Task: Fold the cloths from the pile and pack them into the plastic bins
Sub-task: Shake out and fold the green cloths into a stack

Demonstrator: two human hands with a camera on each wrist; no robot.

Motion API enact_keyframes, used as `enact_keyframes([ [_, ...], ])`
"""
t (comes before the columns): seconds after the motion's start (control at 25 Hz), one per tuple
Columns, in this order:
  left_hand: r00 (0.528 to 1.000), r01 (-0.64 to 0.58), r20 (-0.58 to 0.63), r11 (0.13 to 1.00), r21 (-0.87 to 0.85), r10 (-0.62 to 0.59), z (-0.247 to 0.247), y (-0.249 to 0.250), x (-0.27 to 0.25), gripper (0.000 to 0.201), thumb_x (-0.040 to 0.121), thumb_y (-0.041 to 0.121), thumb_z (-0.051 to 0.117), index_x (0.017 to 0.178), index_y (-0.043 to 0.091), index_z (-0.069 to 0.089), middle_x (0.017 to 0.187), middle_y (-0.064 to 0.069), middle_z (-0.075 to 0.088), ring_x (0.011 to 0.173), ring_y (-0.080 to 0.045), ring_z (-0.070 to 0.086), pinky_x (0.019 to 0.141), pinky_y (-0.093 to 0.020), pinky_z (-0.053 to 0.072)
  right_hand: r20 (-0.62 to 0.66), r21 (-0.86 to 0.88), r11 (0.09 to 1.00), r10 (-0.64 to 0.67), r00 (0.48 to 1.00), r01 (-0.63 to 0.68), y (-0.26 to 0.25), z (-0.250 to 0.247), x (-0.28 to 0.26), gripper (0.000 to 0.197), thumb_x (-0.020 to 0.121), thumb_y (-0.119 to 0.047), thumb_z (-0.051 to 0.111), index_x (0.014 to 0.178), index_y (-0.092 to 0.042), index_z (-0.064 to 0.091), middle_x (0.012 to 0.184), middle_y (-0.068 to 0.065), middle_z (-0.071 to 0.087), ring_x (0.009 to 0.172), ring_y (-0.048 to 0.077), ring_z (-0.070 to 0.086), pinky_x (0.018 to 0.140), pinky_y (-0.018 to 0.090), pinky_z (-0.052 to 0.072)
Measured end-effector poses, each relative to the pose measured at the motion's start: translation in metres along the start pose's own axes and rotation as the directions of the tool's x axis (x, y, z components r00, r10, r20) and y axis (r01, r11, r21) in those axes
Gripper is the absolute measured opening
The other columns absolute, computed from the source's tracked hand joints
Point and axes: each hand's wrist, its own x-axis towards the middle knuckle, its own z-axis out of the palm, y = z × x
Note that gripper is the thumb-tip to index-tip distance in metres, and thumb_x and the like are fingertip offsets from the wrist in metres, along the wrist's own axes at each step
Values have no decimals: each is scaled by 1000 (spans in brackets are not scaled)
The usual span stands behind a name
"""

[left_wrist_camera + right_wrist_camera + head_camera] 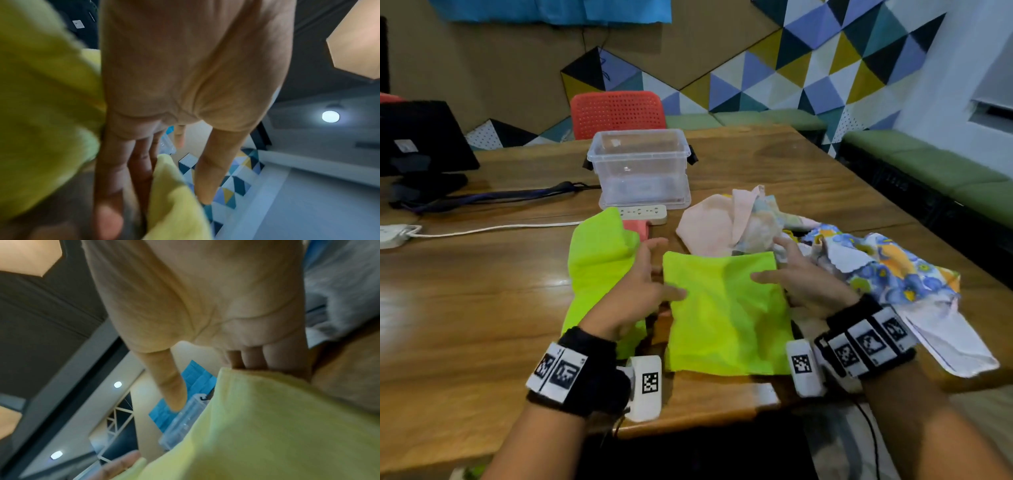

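Note:
A neon yellow-green cloth (pixel 726 308) hangs spread between my two hands above the near table edge. My left hand (pixel 647 277) is at its left edge, fingers straight and thumb lying on the fabric. In the left wrist view the cloth (pixel 174 211) drapes over the straight fingers (pixel 139 175). My right hand (pixel 798 274) is at the right edge with its thumb on top. Its fingers (pixel 267 356) go behind the cloth (pixel 267 426). A second neon cloth (pixel 599 260) lies to the left. The clear plastic bin (pixel 642 164) stands open at the back.
A pile of pink and floral cloths (pixel 756 219) lies to the right, with a white cloth (pixel 948 342) near the table edge. A power strip (pixel 643 213) sits in front of the bin. A monitor (pixel 421 137) stands far left, and a red chair (pixel 618 113) behind the wooden table (pixel 465 308).

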Motion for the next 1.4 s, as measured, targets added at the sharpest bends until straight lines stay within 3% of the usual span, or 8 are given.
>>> enact_keyframes([
  [0.12,999,4,32,998,55,-5,7,-14,-3,94,78,-12,75,144,35,28,119,-2,57,89,-15,61,48,-18,49,36,-79,996,47,998,-44,20,-5,6,117,57,-35,94,146,-48,19,153,-4,41,129,22,52,103,45,49],
  [0.28,992,87,59,956,279,-107,11,-13,-16,107,72,2,86,143,45,18,111,1,57,83,-36,71,63,-48,62,-13,-102,994,45,999,-46,14,-9,-8,85,81,0,78,146,-19,27,138,1,47,114,23,57,66,23,56],
  [0.4,991,74,76,931,357,-108,12,-9,-30,115,67,-1,88,141,48,15,108,-1,55,63,-30,66,63,-42,61,-13,-5,1000,21,1000,-21,16,-11,-15,59,85,10,69,130,-17,41,120,19,64,106,32,66,80,43,60],
  [0.76,996,-86,60,648,756,62,25,-36,-78,24,72,21,79,82,33,62,90,11,54,86,-12,56,77,-30,46,-50,21,992,-123,991,124,18,-3,-27,65,82,8,72,125,-31,42,100,7,73,89,20,72,67,34,59],
  [0.96,973,-96,-174,949,301,153,5,-41,-72,20,85,13,73,87,24,57,68,-2,63,56,-22,53,56,-32,41,-83,87,994,-59,995,66,10,-3,-17,58,93,5,61,120,-43,42,110,14,67,89,28,72,74,48,61],
  [1.16,997,-26,-79,966,-257,5,9,-38,-76,31,79,2,81,96,4,56,88,-9,54,72,-24,58,66,-36,56,-25,134,986,102,994,-98,15,-4,-5,54,96,4,57,132,-32,38,115,15,64,90,31,70,74,44,60],
  [1.28,999,15,39,973,-229,-6,10,-44,-78,48,57,5,88,99,8,64,89,3,62,90,-25,70,85,-35,53,-37,150,981,131,991,-124,23,-3,0,55,95,5,59,134,-28,39,123,16,62,99,34,68,82,47,58],
  [1.4,993,-32,-118,995,-99,20,15,-51,-73,33,56,13,87,81,17,66,80,-5,58,79,-22,62,77,-39,50,-53,153,980,140,989,-131,29,-1,-1,57,94,5,60,135,-28,41,126,14,61,102,34,68,85,50,57],
])
